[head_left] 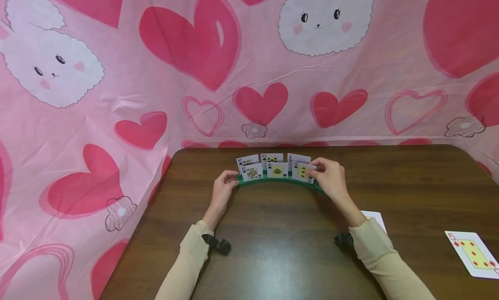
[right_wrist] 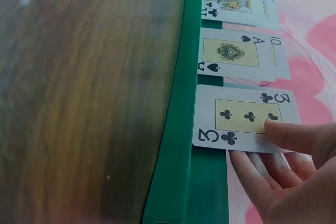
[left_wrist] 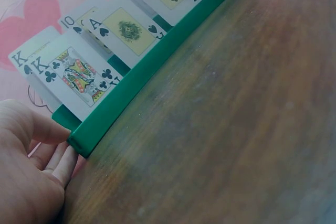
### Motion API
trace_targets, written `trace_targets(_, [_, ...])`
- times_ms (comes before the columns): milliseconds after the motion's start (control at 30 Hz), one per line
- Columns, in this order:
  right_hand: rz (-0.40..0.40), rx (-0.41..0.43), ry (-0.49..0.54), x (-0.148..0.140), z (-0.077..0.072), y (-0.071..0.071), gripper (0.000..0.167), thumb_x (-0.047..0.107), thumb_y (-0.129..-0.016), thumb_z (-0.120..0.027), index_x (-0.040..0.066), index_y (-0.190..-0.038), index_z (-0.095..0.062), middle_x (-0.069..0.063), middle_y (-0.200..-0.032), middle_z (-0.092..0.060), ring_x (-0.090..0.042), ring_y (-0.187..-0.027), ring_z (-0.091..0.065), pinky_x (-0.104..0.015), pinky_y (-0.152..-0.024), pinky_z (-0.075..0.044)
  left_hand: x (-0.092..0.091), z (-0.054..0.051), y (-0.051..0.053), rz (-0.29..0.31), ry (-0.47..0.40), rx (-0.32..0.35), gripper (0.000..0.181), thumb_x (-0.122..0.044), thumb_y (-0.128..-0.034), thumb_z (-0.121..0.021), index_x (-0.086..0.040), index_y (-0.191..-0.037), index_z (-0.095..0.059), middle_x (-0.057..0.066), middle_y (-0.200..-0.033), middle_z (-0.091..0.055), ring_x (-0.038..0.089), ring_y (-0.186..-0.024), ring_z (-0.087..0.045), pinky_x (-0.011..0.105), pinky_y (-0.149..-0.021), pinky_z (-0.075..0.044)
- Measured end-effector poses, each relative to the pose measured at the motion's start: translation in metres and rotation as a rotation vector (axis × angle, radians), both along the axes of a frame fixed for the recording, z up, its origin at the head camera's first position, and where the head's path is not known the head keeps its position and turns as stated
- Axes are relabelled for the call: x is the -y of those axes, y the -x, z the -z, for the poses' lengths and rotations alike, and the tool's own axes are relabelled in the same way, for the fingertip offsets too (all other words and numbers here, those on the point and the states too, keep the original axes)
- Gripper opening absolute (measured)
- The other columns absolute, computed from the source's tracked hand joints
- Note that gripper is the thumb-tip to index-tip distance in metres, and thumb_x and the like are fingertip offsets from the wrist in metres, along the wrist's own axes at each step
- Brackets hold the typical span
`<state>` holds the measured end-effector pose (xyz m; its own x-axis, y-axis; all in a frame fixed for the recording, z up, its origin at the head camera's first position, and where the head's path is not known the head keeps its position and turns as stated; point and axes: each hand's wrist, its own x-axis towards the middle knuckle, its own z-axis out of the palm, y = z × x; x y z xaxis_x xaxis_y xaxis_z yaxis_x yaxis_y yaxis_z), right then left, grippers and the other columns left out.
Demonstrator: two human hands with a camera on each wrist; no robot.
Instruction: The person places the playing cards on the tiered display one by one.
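Note:
A curved green card holder (head_left: 269,180) stands near the table's far edge with playing cards upright in two rows. At its left end, my left hand (head_left: 223,189) grips it between thumb and fingers. My right hand (head_left: 331,179) pinches the three of clubs (right_wrist: 241,103), thumb on the face and fingers behind; its lower edge is at the front row of the holder. Left of it in that row are the ace of spades (left_wrist: 128,31) and the king of clubs (left_wrist: 79,77). Behind stand another king (head_left: 247,158), a ten (head_left: 271,156) and a card (head_left: 299,156) mostly covered.
On the brown wooden table (head_left: 269,248), a five of diamonds (head_left: 473,253) lies face up at the right. Another card (head_left: 377,217) is partly hidden by my right sleeve. A pink cloth (head_left: 273,66) with hearts hangs behind the far edge and at the left.

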<state>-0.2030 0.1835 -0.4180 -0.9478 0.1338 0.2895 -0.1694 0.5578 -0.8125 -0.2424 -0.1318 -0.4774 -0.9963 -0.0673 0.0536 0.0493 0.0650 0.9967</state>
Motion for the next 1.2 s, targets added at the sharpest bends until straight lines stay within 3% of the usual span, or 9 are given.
trace_targets(467, [-0.035, 0.004, -0.005, -0.0001, 0.0006, 0.0017, 0.016, 0.004, -0.09, -0.078, -0.007, -0.102, -0.074, -0.025, -0.098, -0.075, -0.037, -0.087, -0.072, -0.053, -0.085, -0.057, 0.0023, -0.0027, 0.0029, 0.031, 0.016, 0.035, 0.022, 0.013, -0.0944, -0.056, 0.014, -0.116, -0.062, 0.028, -0.121, -0.063, 0.036, -0.113, -0.06, 0.022, -0.084, -0.049])
trace_targets(733, [-0.03, 0.003, -0.017, 0.0014, 0.0005, 0.002, 0.014, 0.004, -0.089, -0.079, -0.005, -0.098, -0.075, -0.022, -0.094, -0.076, -0.032, -0.082, -0.071, -0.028, -0.073, -0.052, 0.0008, -0.0007, -0.0002, 0.015, -0.004, 0.004, 0.021, 0.009, -0.0957, -0.059, 0.009, -0.116, -0.065, 0.022, -0.121, -0.065, 0.028, -0.109, -0.061, 0.02, -0.083, -0.048])
trace_targets(867, [-0.034, 0.023, -0.014, 0.0015, 0.0007, 0.0015, 0.016, 0.005, -0.089, -0.079, -0.006, -0.1, -0.075, -0.022, -0.094, -0.076, -0.032, -0.083, -0.072, -0.03, -0.07, -0.05, 0.0005, 0.0003, -0.0001, 0.012, -0.008, -0.019, 0.02, 0.01, -0.0942, -0.059, 0.01, -0.113, -0.065, 0.02, -0.117, -0.066, 0.022, -0.105, -0.063, 0.02, -0.082, -0.049])
trace_targets(1100, [-0.041, 0.06, -0.017, 0.002, 0.0035, 0.0011, 0.018, 0.005, -0.089, -0.078, -0.008, -0.102, -0.074, -0.021, -0.091, -0.076, -0.03, -0.08, -0.071, -0.031, -0.067, -0.048, 0.0024, -0.0028, 0.0005, 0.041, -0.001, 0.014, 0.022, 0.012, -0.0949, -0.056, 0.014, -0.116, -0.062, 0.024, -0.12, -0.064, 0.026, -0.109, -0.061, 0.02, -0.082, -0.049])
trace_targets(1200, [-0.043, 0.059, -0.016, 0.0026, 0.0048, 0.0009, 0.017, 0.004, -0.089, -0.078, -0.007, -0.101, -0.074, -0.021, -0.09, -0.076, -0.029, -0.079, -0.07, -0.031, -0.067, -0.048, 0.0029, -0.0001, 0.0004, 0.036, -0.006, 0.008, 0.022, 0.01, -0.0961, -0.057, 0.012, -0.117, -0.063, 0.021, -0.121, -0.065, 0.022, -0.108, -0.061, 0.02, -0.082, -0.049])
